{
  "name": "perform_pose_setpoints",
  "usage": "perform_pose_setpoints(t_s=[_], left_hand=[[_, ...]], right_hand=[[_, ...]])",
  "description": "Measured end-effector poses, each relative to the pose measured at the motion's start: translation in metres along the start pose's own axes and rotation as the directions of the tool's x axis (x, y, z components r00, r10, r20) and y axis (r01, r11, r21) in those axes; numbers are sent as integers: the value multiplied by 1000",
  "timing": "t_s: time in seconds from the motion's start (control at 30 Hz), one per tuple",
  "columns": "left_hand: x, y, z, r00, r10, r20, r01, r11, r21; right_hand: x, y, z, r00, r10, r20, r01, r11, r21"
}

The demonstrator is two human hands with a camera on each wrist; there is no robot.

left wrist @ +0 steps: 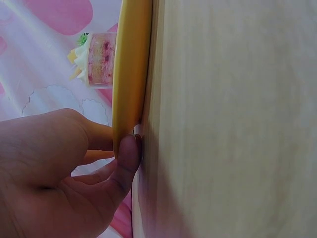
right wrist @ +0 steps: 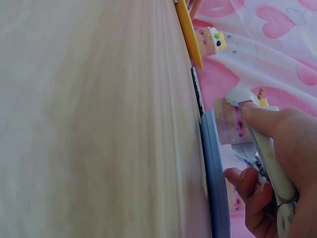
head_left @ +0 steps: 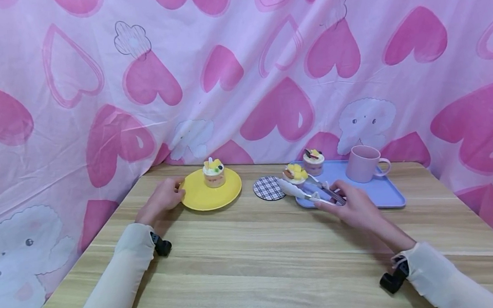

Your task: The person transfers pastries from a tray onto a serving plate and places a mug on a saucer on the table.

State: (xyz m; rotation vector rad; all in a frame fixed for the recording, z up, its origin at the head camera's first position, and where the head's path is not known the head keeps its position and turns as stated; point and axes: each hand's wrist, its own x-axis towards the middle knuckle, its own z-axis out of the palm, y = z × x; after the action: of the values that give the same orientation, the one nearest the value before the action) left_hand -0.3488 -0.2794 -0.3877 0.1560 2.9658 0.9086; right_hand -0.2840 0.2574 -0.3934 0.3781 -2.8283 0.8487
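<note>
My left hand pinches the left rim of a yellow plate, thumb low against the edge in the left wrist view. A clear dessert cup topped with cream and fruit stands on that plate. On the right, my right hand holds serving tongs. Their pale heads lie on either side of a second dessert cup with yellow fruit, at the blue tray's left end. Whether the heads press on the cup, I cannot tell. The right wrist view shows this cup's layered side.
The blue tray also carries a third dessert cup at its back left and a pink mug toward its back right. A round checkered coaster lies between plate and tray. A pink heart-print curtain hangs behind the wooden table.
</note>
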Motion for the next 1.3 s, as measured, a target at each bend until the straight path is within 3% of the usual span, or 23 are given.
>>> perform_pose_setpoints(t_s=[0.37, 0.97, 1.3], left_hand=[[-3, 5, -1, 999, -43, 2, 43, 999, -12], [0, 2, 0, 1000, -5, -3, 5, 1000, -1], [0, 1, 1, 1000, -8, -6, 8, 1000, 0]], right_hand=[[4, -11, 6, 1000, -10, 6, 10, 1000, 29], [18, -40, 27, 999, -13, 31, 9, 993, 117], [25, -53, 40, 998, -65, 25, 62, 991, 121]])
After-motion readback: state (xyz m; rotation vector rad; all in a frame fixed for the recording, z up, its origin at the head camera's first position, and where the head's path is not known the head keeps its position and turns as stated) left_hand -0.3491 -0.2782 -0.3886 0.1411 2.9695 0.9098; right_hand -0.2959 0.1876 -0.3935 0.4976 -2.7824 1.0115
